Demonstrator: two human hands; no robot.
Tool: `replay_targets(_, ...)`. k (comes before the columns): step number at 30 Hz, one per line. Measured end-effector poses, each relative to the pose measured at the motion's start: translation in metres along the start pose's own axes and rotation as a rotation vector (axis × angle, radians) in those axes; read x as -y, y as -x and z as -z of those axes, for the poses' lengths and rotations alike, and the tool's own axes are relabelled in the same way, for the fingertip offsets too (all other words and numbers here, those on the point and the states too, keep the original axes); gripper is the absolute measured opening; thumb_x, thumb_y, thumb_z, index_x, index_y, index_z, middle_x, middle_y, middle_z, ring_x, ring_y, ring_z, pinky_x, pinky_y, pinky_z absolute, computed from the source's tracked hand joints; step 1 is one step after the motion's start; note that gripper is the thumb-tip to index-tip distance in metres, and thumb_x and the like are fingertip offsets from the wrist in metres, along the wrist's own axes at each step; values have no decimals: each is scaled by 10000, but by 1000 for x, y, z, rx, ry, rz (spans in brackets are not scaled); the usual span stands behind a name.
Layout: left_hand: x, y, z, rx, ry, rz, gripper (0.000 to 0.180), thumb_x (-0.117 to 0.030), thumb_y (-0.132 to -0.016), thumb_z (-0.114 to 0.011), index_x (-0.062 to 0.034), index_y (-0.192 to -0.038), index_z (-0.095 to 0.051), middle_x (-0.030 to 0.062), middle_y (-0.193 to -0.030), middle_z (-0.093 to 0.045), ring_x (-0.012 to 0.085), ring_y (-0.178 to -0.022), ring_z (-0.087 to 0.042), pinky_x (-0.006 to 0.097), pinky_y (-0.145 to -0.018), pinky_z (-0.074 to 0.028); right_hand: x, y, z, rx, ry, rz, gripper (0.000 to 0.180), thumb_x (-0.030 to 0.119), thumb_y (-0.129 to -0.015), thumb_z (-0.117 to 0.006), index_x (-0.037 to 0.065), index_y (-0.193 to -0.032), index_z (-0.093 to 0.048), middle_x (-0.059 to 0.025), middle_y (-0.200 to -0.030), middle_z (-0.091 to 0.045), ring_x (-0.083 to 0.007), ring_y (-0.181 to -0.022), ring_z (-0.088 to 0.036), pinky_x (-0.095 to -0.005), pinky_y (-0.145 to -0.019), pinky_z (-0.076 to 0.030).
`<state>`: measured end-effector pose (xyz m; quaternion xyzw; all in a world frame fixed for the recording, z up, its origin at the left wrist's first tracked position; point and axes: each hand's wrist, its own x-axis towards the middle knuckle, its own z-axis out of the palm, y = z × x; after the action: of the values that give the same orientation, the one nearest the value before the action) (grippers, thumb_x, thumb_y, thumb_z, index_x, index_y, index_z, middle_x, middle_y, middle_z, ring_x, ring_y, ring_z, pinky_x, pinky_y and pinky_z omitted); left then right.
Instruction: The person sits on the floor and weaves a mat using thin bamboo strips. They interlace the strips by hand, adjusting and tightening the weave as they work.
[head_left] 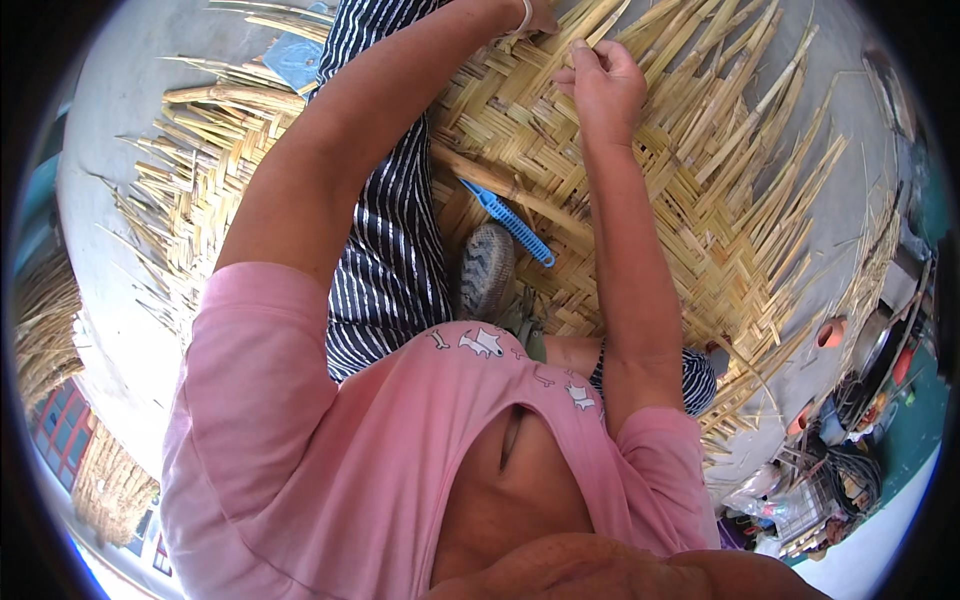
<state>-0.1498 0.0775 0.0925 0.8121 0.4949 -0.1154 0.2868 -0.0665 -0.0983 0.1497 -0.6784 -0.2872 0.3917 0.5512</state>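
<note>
While grey floor (110, 130) surrounds it, a twill-woven reed mat (725, 235) spreads beneath a brown stick (520, 195) and blue plastic tool (510, 220). The right hand (612, 95) presses thumb and fingers together over its strips, perhaps pinching one; the left hand (543, 17), cut off above, I cannot tell.

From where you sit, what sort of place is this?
Possibly a household yard or porch used for weaving: a partly woven mat lies on a grey floor, straw-like bundles stand at the left, and household clutter lines the right.
</note>
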Motion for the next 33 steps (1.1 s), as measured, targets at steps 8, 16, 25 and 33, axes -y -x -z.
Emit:
replay_targets(8, -11, 26, 11, 64, 406, 28, 330, -275, -802, -756, -18, -1010, -758, 144, -789, -743, 297, -734, -730, 410, -656, -586, -9, -4, 5, -36, -171, -126, 191, 133, -1001, -642, -49, -1055, -626, -116, -942, -682, -216, -716, -733, -315, -629, -605)
replay_targets(16, 55, -42, -42, -51, 568, -241, 258, -170, -836, -776, -4, -1028, -731, 121, -854, -730, 191, -757, -652, 386, -671, -547, -21, -23, -7, -62, -170, -154, 189, 121, -1000, -628, -65, -1029, -607, -138, -910, -687, -276, -720, -751, -368, -658, -641)
replay_targets(25, 51, -11, -30, 102, 810, -94, 370, -200, -873, -802, -17, -1182, -710, 73, -879, -723, 193, -766, -656, 384, -687, -543, -46, -43, -21, 13, 660, 67, 228, 209, -955, -657, 52, -1115, -692, -146, -978, -750, -278, -810, -755, -406, -735, -594)
replay_targets(33, 41, 16, -22, 177, 1451, -214, 145, -70, -885, -748, -90, -1027, -722, 39, -807, -686, 161, -649, -626, 300, -593, -504, -58, -50, -14, 123, 984, 297, 284, 284, -934, -626, 207, -1183, -738, -143, -1170, -705, -374, -1052, -682, -487, -891, -546)
